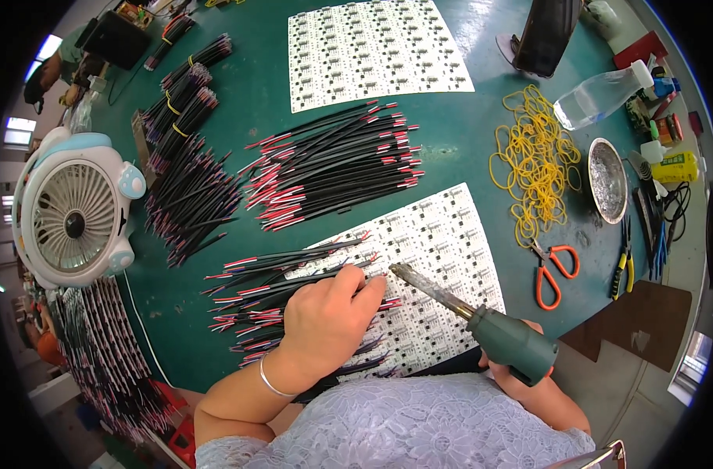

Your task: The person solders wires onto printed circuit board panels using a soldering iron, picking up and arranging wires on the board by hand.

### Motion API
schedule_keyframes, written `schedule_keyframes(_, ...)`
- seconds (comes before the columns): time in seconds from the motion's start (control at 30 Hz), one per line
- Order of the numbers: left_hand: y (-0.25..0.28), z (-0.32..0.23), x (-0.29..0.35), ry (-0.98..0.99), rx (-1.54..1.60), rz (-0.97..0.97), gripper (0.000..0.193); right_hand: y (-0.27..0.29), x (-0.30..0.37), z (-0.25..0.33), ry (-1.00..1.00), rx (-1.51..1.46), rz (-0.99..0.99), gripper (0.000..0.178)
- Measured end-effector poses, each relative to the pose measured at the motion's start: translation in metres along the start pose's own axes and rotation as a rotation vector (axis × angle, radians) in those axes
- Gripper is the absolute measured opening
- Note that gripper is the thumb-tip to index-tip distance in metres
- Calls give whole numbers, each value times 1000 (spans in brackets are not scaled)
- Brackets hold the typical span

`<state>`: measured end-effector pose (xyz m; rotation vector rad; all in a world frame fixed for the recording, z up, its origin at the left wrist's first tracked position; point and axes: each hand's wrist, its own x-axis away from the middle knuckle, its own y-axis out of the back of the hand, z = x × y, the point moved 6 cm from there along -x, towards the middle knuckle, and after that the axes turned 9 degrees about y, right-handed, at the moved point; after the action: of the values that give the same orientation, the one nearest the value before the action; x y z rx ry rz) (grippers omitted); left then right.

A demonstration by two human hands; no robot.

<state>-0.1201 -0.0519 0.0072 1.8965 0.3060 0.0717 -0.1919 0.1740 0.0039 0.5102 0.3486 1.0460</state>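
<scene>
My left hand (329, 313) rests on a white circuit board panel (442, 242) near the table's front edge, its fingers pinching a black wire with a red end (325, 270) against the board. My right hand (521, 379) grips the green handle of a soldering iron (505, 336); its metal tip (399, 271) points left and lies just right of my left fingertips. Several more black wires with red ends (255, 301) lie fanned out under and left of my left hand.
A big loose pile of black and red wires (333, 164) lies mid-table, with bundled wires (184, 109) at left. A second white panel (376, 51) sits at the back. Yellow rubber bands (536, 160), orange scissors (552, 270), a metal dish (607, 180), a bottle (599, 98), pliers (624, 262) and a fan (75, 211) surround them.
</scene>
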Motion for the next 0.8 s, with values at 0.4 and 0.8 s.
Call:
schedule_keyframes(0.4, -1, 1, 1, 8, -5, 2, 23, -2, -1, 1, 23, -25, -3, 21)
schedule_keyframes(0.8, 0, 0, 1, 1, 0, 1, 26, 1, 9, -11, -208, -461, -242, 17)
